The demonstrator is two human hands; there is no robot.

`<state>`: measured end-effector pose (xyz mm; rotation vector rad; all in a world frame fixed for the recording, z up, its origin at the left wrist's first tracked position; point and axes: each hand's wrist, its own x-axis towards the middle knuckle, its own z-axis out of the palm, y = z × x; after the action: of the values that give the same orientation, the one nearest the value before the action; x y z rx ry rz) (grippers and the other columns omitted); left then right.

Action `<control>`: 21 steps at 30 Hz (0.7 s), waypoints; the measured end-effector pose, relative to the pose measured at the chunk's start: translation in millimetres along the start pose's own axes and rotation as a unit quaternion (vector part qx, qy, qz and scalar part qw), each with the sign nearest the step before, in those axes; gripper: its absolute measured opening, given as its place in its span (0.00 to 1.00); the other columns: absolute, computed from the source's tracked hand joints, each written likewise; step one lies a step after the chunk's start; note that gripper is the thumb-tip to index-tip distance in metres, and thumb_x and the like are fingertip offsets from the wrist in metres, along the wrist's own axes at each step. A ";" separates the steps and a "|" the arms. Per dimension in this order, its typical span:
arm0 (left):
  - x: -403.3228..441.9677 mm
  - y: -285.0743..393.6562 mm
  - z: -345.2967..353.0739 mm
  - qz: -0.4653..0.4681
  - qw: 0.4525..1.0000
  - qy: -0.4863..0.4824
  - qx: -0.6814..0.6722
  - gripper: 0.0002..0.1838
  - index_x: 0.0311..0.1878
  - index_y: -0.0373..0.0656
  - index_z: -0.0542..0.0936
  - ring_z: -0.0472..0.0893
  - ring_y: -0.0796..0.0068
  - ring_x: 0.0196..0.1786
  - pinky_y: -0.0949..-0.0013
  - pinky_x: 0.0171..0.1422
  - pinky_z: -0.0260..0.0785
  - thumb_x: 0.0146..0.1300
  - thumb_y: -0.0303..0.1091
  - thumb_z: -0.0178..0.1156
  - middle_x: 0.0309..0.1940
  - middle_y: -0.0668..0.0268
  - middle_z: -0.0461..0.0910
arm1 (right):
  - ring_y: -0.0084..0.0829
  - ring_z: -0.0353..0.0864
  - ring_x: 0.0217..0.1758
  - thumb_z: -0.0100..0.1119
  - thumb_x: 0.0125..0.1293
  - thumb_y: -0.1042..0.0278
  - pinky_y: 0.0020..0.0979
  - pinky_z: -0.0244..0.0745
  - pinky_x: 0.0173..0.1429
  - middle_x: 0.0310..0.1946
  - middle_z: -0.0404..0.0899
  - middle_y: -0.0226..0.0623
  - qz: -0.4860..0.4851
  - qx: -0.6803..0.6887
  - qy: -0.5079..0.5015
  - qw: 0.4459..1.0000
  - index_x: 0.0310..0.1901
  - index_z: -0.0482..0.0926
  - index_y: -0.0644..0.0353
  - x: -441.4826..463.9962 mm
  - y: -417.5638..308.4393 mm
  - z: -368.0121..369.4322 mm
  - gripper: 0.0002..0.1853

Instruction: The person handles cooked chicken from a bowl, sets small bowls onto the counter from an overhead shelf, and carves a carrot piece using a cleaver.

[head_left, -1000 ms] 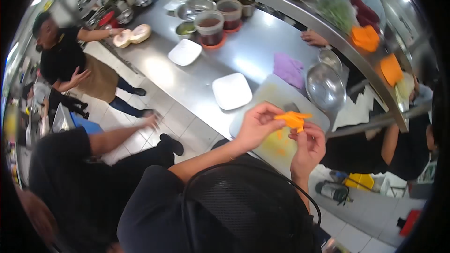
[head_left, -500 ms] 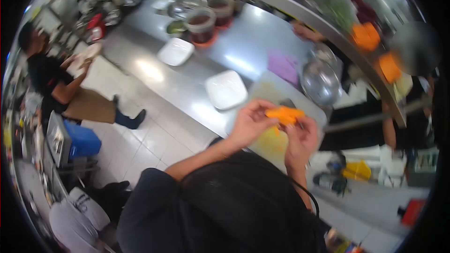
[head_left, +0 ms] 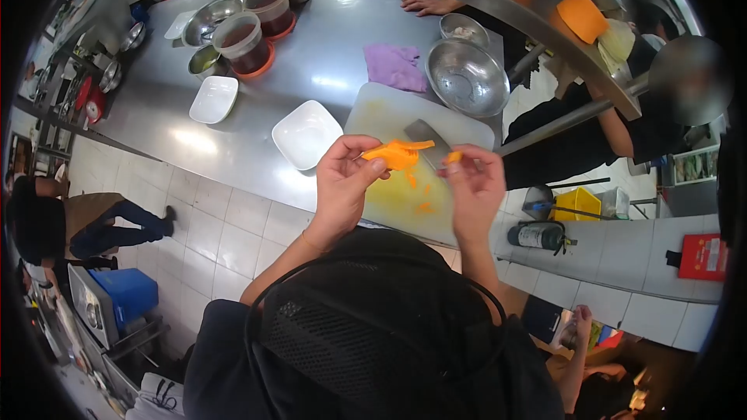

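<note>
My left hand (head_left: 341, 179) pinches a carved orange vegetable piece (head_left: 398, 155) between thumb and fingers, above the cutting board. A thin strip sticks out from its right end. Apart from it, on the right, my right hand (head_left: 478, 190) is closed on a small orange bit (head_left: 454, 157) at the fingertips. Beneath the hands lies a pale, yellow-stained cutting board (head_left: 381, 105). On it rests a broad-bladed knife (head_left: 426, 134), its handle end hidden behind my right hand. Orange scraps (head_left: 424, 207) are scattered on the board below the hands.
Left of the board stand a white square bowl (head_left: 307, 136) and a smaller white dish (head_left: 214, 99). A purple cloth (head_left: 393, 68) and metal bowls (head_left: 467, 76) lie beyond it. Tubs of dark liquid (head_left: 240, 45) stand farther left. An overhead shelf (head_left: 537, 27) crosses above. Another person's hand (head_left: 429, 5) rests at the far edge.
Both hands held the orange piece close together; now they are apart, the left keeping the larger piece and the right a small bit. The view has turned and become sharper.
</note>
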<state>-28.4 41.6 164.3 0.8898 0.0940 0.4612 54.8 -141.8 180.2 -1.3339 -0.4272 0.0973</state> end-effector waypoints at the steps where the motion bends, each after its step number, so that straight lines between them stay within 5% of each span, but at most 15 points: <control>1: -0.9 0.5 1.0 0.002 1.000 0.004 -0.002 0.15 0.57 0.34 0.78 0.85 0.73 0.46 0.70 0.52 0.81 0.69 0.22 0.68 0.49 0.59 0.84 | 0.28 0.85 0.50 0.63 0.72 0.81 0.33 0.86 0.53 0.52 0.81 0.40 -0.027 -0.037 0.046 0.998 0.55 0.75 0.64 2.6 7.4 -19.5 0.13; 4: -3.9 -0.8 -0.2 0.003 1.000 0.013 -0.002 0.16 0.58 0.33 0.78 0.86 0.72 0.47 0.69 0.52 0.82 0.70 0.23 0.68 0.51 0.59 0.83 | 0.27 0.84 0.49 0.65 0.72 0.80 0.33 0.87 0.52 0.51 0.82 0.38 -0.063 -0.077 0.181 0.978 0.53 0.77 0.63 4.9 22.1 -81.1 0.11; 9: -7.0 -5.9 -1.8 -0.027 1.000 -0.004 0.015 0.16 0.61 0.37 0.77 0.85 0.68 0.54 0.67 0.52 0.83 0.72 0.25 0.65 0.54 0.60 0.83 | 0.27 0.84 0.49 0.66 0.69 0.82 0.30 0.84 0.53 0.50 0.83 0.38 0.017 -0.158 0.340 0.927 0.53 0.80 0.66 -7.7 72.9 -200.7 0.12; 12: -6.7 -9.1 1.8 -0.040 0.999 -0.020 0.015 0.17 0.62 0.36 0.77 0.85 0.67 0.54 0.66 0.53 0.83 0.72 0.25 0.66 0.54 0.60 0.83 | 0.26 0.84 0.51 0.67 0.67 0.81 0.27 0.79 0.56 0.50 0.84 0.40 0.148 -0.312 0.292 0.892 0.57 0.81 0.68 -19.4 101.4 -238.5 0.17; 16: -7.5 -12.2 5.7 -0.045 0.999 -0.024 0.019 0.17 0.61 0.36 0.77 0.86 0.65 0.53 0.65 0.55 0.83 0.71 0.24 0.66 0.53 0.58 0.84 | 0.29 0.84 0.52 0.66 0.66 0.80 0.28 0.77 0.59 0.55 0.83 0.43 0.198 -0.337 0.289 0.874 0.63 0.80 0.69 -45.4 132.7 -234.4 0.22; 21: -10.0 -21.4 -3.1 -0.033 0.999 -0.011 0.009 0.19 0.62 0.36 0.76 0.87 0.63 0.53 0.64 0.58 0.82 0.70 0.24 0.68 0.54 0.56 0.85 | 0.31 0.83 0.49 0.63 0.66 0.80 0.33 0.80 0.54 0.46 0.83 0.40 0.046 -0.375 0.267 0.887 0.52 0.83 0.66 -53.4 148.0 -203.0 0.12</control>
<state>-30.7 28.0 144.8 0.9060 0.1062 0.3894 103.4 -308.9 -8.6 -2.0618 0.0995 -0.3925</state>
